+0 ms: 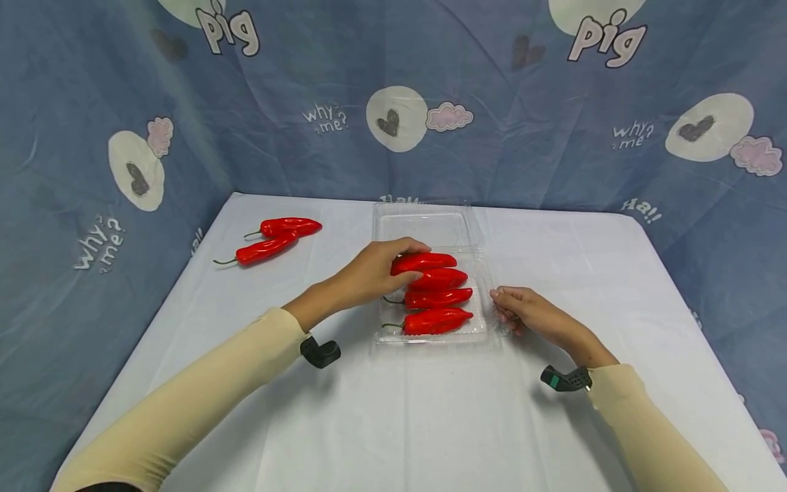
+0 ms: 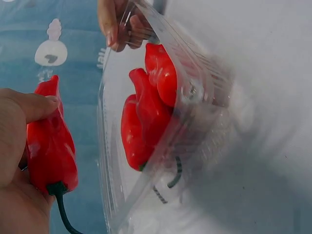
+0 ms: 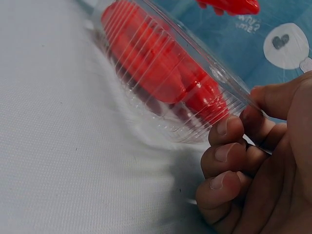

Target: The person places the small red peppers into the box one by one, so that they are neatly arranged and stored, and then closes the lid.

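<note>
My left hand (image 1: 390,270) grips a red pepper (image 2: 53,141) between thumb and fingers, above the far part of a clear plastic box (image 1: 455,337). The held pepper's dark green stem hangs down in the left wrist view. Inside the box lie three more red peppers, the nearest pepper (image 1: 438,321) and the middle pepper (image 1: 438,298) side by side, stems to the left. At the box's right edge, my right hand (image 1: 529,311) pinches the thin rim (image 3: 241,95) between thumb and index finger; its other fingers are curled. The hinged lid (image 1: 424,229) lies open behind.
Two more red peppers, a rear pepper (image 1: 292,227) and a front pepper (image 1: 267,249), lie touching at the table's back left. A white cloth (image 1: 393,424) covers the table. Behind and beside it hangs a blue printed curtain (image 1: 295,157).
</note>
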The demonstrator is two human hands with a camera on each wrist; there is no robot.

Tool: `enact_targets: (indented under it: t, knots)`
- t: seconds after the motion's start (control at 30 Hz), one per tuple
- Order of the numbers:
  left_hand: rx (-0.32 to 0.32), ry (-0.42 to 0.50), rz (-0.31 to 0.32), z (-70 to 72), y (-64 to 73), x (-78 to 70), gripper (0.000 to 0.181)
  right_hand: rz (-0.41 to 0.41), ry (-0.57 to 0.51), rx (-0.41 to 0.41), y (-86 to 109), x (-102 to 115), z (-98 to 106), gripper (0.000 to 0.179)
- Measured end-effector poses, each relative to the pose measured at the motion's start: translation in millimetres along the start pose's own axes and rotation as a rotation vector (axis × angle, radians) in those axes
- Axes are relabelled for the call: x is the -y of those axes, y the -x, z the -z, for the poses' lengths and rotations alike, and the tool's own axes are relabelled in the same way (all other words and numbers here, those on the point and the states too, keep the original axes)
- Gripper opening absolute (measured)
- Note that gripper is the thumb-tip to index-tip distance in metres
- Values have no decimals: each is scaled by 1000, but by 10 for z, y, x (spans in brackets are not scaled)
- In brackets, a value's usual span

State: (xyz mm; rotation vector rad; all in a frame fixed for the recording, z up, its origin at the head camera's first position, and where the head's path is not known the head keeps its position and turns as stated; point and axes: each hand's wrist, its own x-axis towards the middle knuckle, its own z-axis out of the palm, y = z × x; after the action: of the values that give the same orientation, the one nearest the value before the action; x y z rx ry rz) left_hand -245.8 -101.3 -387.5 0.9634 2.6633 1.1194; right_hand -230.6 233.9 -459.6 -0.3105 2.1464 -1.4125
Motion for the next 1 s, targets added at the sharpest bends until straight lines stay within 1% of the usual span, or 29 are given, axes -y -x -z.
enact_targets:
  t: [0.17,0.33,0.57,1.0]
  knots:
    - [17,16,-17,-68,-90,-32,46,6,-5,1,-4,9,1,43]
    - [37,21,6,-144,-171,-49,47,-1,3,6,-18,10,-2,40]
    - [64,-14,18,-230,-268,-43,48,-2,10,6,-22,8,-4,43]
    - [133,-79,42,-376,-417,26,48,-8,7,0,-11,-7,11,43]
